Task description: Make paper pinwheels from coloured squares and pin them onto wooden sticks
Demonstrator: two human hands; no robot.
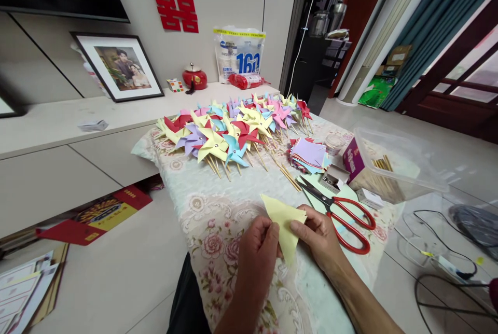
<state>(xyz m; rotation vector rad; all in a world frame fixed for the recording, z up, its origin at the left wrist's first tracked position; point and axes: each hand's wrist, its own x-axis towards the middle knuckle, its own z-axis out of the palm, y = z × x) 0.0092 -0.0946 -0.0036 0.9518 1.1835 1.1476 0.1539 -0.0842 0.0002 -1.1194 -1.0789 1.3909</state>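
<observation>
Floral tablecloth (229, 209) — yellow paper (285, 222) between hands (260, 246) (318, 233)

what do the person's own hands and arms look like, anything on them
The left hand and right hand are bare, without gloves. No watch or bracelet shows on either wrist, and no sleeve covers the visible forearms.

Left hand (260, 246) and right hand (318, 233) pinch, near each other.

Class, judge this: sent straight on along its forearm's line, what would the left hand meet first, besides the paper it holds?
Probably the sticks near the tips of the scissors, beyond the paper; depth is unclear, so the left hand might pass above them.
</observation>
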